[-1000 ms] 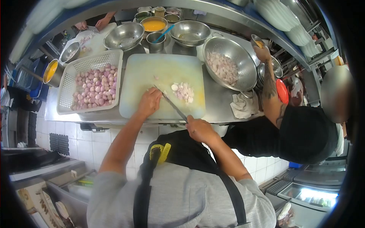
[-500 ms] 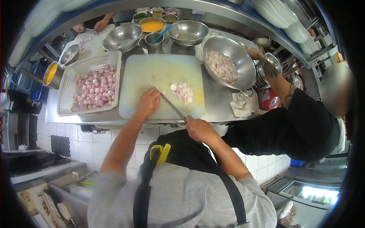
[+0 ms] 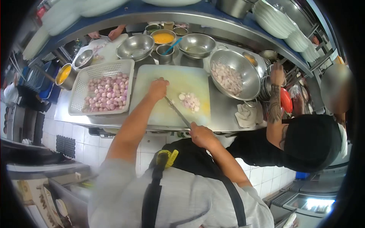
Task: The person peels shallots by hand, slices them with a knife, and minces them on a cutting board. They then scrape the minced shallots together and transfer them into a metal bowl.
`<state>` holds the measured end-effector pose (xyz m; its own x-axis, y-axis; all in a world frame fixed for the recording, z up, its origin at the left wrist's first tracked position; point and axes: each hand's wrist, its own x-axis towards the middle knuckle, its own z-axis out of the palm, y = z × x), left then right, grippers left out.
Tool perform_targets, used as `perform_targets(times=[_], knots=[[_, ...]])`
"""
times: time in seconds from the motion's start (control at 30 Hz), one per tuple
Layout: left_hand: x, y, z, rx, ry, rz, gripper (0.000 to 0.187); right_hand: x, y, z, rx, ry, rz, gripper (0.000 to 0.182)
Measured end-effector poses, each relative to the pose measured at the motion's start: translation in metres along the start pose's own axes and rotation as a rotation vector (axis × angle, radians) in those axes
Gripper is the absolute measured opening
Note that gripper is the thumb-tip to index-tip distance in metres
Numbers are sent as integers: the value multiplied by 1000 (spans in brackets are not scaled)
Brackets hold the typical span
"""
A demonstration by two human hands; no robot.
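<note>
My right hand (image 3: 202,135) is closed around the handle of a knife (image 3: 177,111), whose blade points up and left over the cutting board (image 3: 152,76). My left hand (image 3: 158,88) is over the board just beyond the blade tip, its fingers bent together; whatever they may hold is hidden. Cut shallots (image 3: 190,102) lie in a small pile right of the knife. Whole peeled shallots (image 3: 108,93) fill part of a white perforated basket (image 3: 76,102) at the left. At the right, a steel colander (image 3: 249,76) holds more cut shallots.
Steel bowls (image 3: 135,47) and a steel pot (image 3: 165,57) with a blue-handled utensil stand behind the board. A cloth (image 3: 247,115) lies below the colander. A co-worker (image 3: 311,142) reaches in at the right; another person's hands (image 3: 114,33) are at the back left.
My left hand has moved up the board, away from my body. The co-worker's arm has swung from the colander's rim toward the stacked dishes. The whole view has shifted slightly.
</note>
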<state>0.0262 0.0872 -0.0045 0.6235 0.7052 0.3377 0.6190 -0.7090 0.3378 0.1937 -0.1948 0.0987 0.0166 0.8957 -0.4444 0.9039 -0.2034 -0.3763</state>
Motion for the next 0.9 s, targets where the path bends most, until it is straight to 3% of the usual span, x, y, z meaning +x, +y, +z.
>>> perform_targets(times=[0.03, 0.1, 0.13, 0.23, 0.27, 0.33, 0.4, 0.47, 0.5, 0.57, 0.6, 0.63, 0.7, 0.8, 0.9], knots=[[4, 0, -1, 19, -58, -50, 22, 1, 0, 0, 17, 12, 13, 27], [3, -16, -7, -108, 318, -56, 22, 3, 7, 6, 20, 32, -24, 27], [7, -31, -19, -287, 351, -278, 20, 3, 10, 7, 25, 45, -35, 27], [-13, -71, -80, -68, 703, -153, 13, 0, 11, 4, 51, 29, -39, 28], [-24, -79, -101, 184, 780, -45, 13, 0, 12, 5, 54, 26, -36, 28], [-53, -115, -109, 350, 445, -297, 15, 3, 12, 4, 47, 21, -44, 28], [-60, -119, -110, 395, 327, -372, 18, 3, 12, 2, 46, 17, -41, 28], [-54, -90, -100, 319, 428, -273, 21, 4, 9, -2, 40, 7, -35, 27], [-43, -76, -82, -12, 330, -315, 21, 3, 7, -5, 35, -3, -29, 27], [-21, -3, -59, -163, 305, 20, 13, 4, 8, -3, 15, -12, -32, 27], [-10, 25, -45, -243, 198, 145, 15, 6, 10, 0, 2, -6, -42, 27], [1, 48, -36, -179, -147, 100, 17, 8, 11, 1, -10, 3, -53, 27], [10, 76, -10, -88, -255, 91, 18, 6, 9, 2, -11, 12, -61, 27], [18, 83, 6, -40, -367, 83, 20, 4, 8, 2, -6, 23, -53, 27], [13, 75, 3, -128, -267, 68, 20, 0, 9, 6, 18, 53, -47, 28]])
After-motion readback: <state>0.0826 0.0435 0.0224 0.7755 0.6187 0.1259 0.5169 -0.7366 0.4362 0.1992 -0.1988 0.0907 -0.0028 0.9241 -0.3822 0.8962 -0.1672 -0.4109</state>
